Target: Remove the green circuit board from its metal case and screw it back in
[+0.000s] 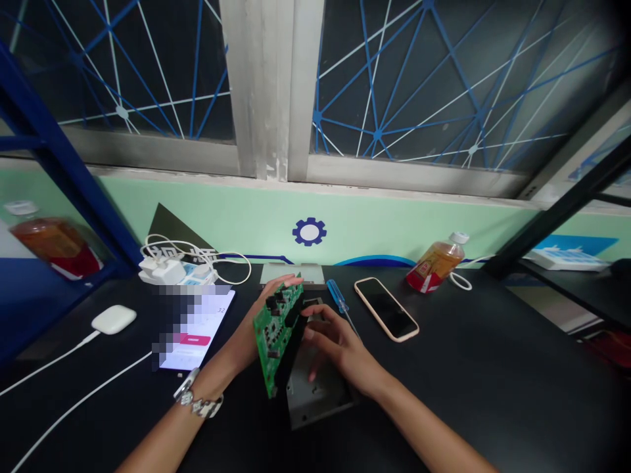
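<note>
The green circuit board (pixel 277 332), studded with black components, stands tilted above the flat grey metal plate (pixel 320 391). The left hand (pixel 254 328) grips its far side, fingers apparently pressed behind it; the right hand (pixel 338 338) curls loosely at its dark edge, pinch unclear.

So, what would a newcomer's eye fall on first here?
Probably the bright green circuit board, tilted above the grey metal piece, with the left hand behind it and the right hand at its dark side. Next comes the glowing screen, lying on the black desk beside the left forearm. Above, blue and white lines criss-cross the dark windows.
</note>
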Motion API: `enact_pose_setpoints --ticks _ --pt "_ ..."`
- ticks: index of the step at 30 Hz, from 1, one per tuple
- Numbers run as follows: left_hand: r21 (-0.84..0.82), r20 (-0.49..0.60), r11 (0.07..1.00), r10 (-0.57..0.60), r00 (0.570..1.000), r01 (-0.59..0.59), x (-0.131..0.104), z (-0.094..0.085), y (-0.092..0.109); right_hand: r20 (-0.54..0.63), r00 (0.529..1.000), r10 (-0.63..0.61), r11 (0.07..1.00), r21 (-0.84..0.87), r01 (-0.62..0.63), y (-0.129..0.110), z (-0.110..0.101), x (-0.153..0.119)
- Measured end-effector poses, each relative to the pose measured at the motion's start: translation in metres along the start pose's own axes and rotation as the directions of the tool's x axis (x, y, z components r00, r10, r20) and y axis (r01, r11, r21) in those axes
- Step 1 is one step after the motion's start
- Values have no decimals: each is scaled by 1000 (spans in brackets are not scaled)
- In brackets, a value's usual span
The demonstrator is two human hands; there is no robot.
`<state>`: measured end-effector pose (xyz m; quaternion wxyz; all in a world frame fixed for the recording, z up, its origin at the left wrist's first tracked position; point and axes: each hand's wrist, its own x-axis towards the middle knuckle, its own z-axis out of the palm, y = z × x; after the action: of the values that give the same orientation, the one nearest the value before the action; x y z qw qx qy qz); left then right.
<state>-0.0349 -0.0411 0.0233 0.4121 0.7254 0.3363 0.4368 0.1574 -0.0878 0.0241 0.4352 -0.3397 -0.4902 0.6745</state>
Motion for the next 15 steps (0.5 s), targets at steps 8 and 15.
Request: enact_pose_setpoints --ticks 8,15 --pt "-263 64 943 -191 979 202 -1 6 15 -120 990 -72 997 2 73 7 -5 4" --pt "-552 180 759 -295 939 344 -1 0 21 -220 950 -222 971 -141 194 0 -8 4"
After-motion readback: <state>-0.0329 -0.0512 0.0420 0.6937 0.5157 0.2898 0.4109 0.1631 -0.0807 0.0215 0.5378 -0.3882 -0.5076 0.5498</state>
